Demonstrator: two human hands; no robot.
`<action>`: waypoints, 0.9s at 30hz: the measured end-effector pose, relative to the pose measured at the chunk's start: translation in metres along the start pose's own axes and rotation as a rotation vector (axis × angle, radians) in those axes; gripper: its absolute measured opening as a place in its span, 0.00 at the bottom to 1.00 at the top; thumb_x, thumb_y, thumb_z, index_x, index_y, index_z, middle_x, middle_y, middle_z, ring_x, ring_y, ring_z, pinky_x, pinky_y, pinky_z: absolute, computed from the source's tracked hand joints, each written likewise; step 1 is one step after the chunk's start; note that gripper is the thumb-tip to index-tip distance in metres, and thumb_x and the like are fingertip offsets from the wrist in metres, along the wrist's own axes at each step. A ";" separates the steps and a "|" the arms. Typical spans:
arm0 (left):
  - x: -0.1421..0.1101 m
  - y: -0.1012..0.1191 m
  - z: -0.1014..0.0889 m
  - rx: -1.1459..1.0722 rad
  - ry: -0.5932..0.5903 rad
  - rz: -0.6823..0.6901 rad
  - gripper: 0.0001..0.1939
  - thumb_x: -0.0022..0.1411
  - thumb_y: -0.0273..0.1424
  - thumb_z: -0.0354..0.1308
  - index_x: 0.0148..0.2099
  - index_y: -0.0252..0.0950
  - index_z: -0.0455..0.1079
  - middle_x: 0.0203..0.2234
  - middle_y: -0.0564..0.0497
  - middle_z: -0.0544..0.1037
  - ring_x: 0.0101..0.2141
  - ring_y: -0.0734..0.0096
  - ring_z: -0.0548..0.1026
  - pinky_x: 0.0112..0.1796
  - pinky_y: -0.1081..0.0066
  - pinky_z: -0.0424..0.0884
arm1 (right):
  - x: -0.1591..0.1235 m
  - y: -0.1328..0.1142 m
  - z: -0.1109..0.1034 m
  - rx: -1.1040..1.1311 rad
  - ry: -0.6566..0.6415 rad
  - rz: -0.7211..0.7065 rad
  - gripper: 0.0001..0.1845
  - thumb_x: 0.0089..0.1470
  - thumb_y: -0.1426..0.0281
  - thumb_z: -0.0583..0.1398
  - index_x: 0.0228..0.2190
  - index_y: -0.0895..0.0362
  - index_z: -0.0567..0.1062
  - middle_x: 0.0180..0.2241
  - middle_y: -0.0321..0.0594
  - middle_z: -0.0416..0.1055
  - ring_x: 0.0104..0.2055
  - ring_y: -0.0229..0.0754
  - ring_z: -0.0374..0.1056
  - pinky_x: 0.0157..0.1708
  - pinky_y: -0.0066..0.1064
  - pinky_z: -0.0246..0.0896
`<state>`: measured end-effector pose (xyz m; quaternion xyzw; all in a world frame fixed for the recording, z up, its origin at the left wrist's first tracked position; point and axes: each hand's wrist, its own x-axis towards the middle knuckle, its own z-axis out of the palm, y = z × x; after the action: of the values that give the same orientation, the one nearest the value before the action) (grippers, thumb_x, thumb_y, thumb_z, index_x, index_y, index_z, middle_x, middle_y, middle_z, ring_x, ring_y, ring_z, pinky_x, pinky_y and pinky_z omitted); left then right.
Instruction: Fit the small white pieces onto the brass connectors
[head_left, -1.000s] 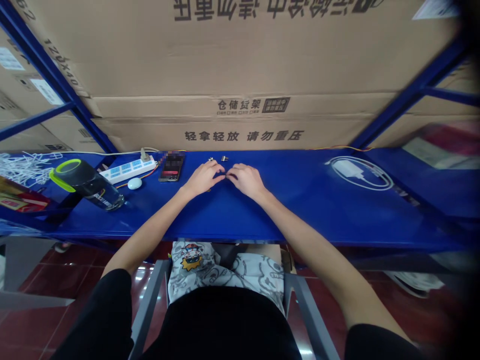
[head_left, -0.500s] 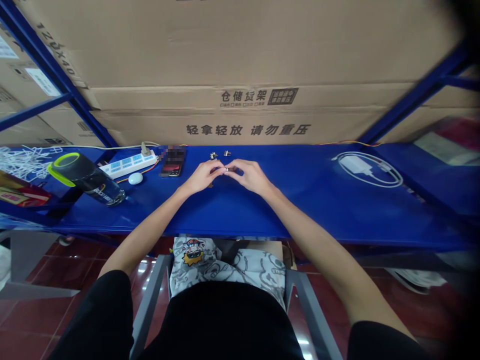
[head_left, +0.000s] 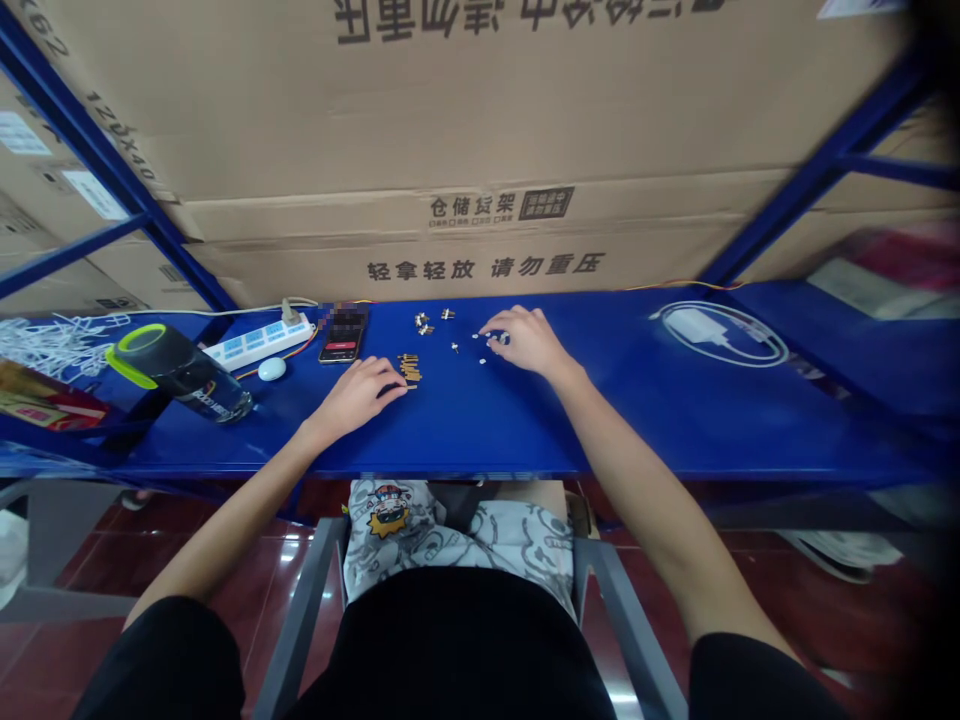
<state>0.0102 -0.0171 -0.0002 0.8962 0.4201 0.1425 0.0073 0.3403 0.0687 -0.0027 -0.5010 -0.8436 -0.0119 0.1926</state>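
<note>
My left hand [head_left: 356, 393] rests on the blue steel shelf [head_left: 600, 430], fingertips beside a small cluster of brass-coloured metal parts [head_left: 409, 369]. It holds nothing that I can see. My right hand [head_left: 528, 341] lies further right, fingers reaching towards several tiny silver metal parts [head_left: 480, 341] and apart from them or barely touching, I cannot tell which. Other small metal pieces [head_left: 424, 323] lie further back between my hands. The parts are too small to identify.
A smartphone [head_left: 343, 334], white power strip [head_left: 259, 345], white mouse [head_left: 271, 369] and dark water bottle with a green lid [head_left: 180, 373] stand to the left. A white charger and cable [head_left: 720, 333] lie right. Large cardboard cartons [head_left: 465, 150] fill the back.
My hands were together at the centre, fingertips around a small piece. They have moved apart, left hand leftwards and right hand rightwards, and more small parts now show on the shelf.
</note>
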 end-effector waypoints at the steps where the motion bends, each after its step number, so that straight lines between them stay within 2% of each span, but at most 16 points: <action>1: -0.001 0.001 0.001 0.011 0.000 -0.012 0.14 0.75 0.39 0.51 0.46 0.40 0.77 0.42 0.49 0.77 0.43 0.61 0.74 0.50 0.61 0.66 | 0.000 -0.003 0.003 0.008 0.015 0.023 0.11 0.60 0.71 0.60 0.42 0.49 0.81 0.47 0.40 0.78 0.51 0.52 0.67 0.47 0.44 0.55; 5: 0.004 0.000 0.005 0.040 0.025 -0.034 0.12 0.73 0.37 0.53 0.45 0.39 0.77 0.42 0.48 0.77 0.44 0.60 0.74 0.50 0.60 0.67 | 0.004 -0.024 0.014 -0.015 0.066 0.070 0.11 0.64 0.64 0.58 0.39 0.52 0.81 0.43 0.44 0.78 0.50 0.53 0.67 0.46 0.43 0.55; 8: 0.008 0.000 0.006 0.037 0.047 -0.038 0.10 0.72 0.38 0.56 0.46 0.39 0.76 0.42 0.49 0.77 0.44 0.60 0.74 0.51 0.60 0.67 | 0.009 -0.039 0.024 -0.056 0.038 0.044 0.15 0.63 0.57 0.60 0.37 0.53 0.80 0.43 0.46 0.76 0.50 0.54 0.66 0.47 0.44 0.55; 11: 0.013 0.002 0.003 -0.011 0.111 -0.074 0.09 0.72 0.37 0.56 0.44 0.39 0.74 0.39 0.50 0.77 0.42 0.62 0.75 0.48 0.62 0.68 | 0.017 -0.043 0.034 -0.056 -0.008 -0.013 0.12 0.64 0.61 0.60 0.36 0.54 0.80 0.42 0.46 0.75 0.49 0.53 0.66 0.47 0.43 0.54; 14: 0.029 0.002 -0.002 -0.100 0.208 -0.102 0.07 0.72 0.35 0.56 0.43 0.39 0.73 0.34 0.52 0.75 0.38 0.66 0.74 0.45 0.65 0.69 | 0.030 -0.038 0.043 -0.030 -0.016 -0.035 0.10 0.65 0.66 0.59 0.37 0.54 0.80 0.42 0.46 0.75 0.50 0.53 0.65 0.48 0.43 0.54; 16: 0.046 -0.003 -0.004 -0.148 0.280 -0.109 0.07 0.72 0.33 0.56 0.41 0.38 0.72 0.34 0.52 0.75 0.35 0.68 0.73 0.43 0.67 0.69 | 0.041 -0.033 0.047 -0.019 -0.006 -0.018 0.09 0.65 0.67 0.59 0.38 0.53 0.81 0.43 0.46 0.75 0.52 0.53 0.64 0.49 0.44 0.54; 19: 0.072 -0.017 0.001 -0.216 0.376 -0.157 0.07 0.71 0.31 0.55 0.40 0.37 0.72 0.34 0.52 0.75 0.33 0.70 0.72 0.41 0.68 0.69 | 0.061 -0.023 0.051 0.001 0.021 0.049 0.08 0.63 0.66 0.61 0.40 0.52 0.80 0.45 0.47 0.74 0.53 0.54 0.64 0.48 0.44 0.56; 21: 0.082 -0.027 0.007 -0.223 0.412 -0.206 0.07 0.71 0.31 0.55 0.40 0.37 0.72 0.34 0.51 0.75 0.33 0.70 0.72 0.40 0.69 0.69 | 0.073 -0.018 0.052 0.027 0.034 0.122 0.10 0.60 0.64 0.65 0.42 0.52 0.80 0.45 0.46 0.74 0.51 0.54 0.66 0.46 0.43 0.59; 24: 0.082 -0.038 0.017 -0.210 0.415 -0.221 0.07 0.71 0.31 0.54 0.41 0.38 0.72 0.35 0.51 0.75 0.34 0.69 0.72 0.40 0.68 0.69 | 0.085 -0.010 0.054 0.073 0.030 0.193 0.13 0.55 0.63 0.69 0.42 0.52 0.80 0.44 0.45 0.74 0.48 0.52 0.69 0.45 0.43 0.61; 27: 0.073 -0.044 0.024 -0.174 0.383 -0.196 0.07 0.71 0.31 0.54 0.41 0.38 0.73 0.35 0.50 0.75 0.36 0.68 0.73 0.41 0.68 0.70 | 0.090 -0.006 0.055 0.112 0.018 0.192 0.10 0.54 0.63 0.69 0.39 0.50 0.82 0.44 0.43 0.75 0.48 0.51 0.69 0.47 0.43 0.62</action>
<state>0.0276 0.0696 -0.0107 0.8037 0.4851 0.3442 0.0184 0.2796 0.1527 -0.0222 -0.5680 -0.7893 0.0494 0.2279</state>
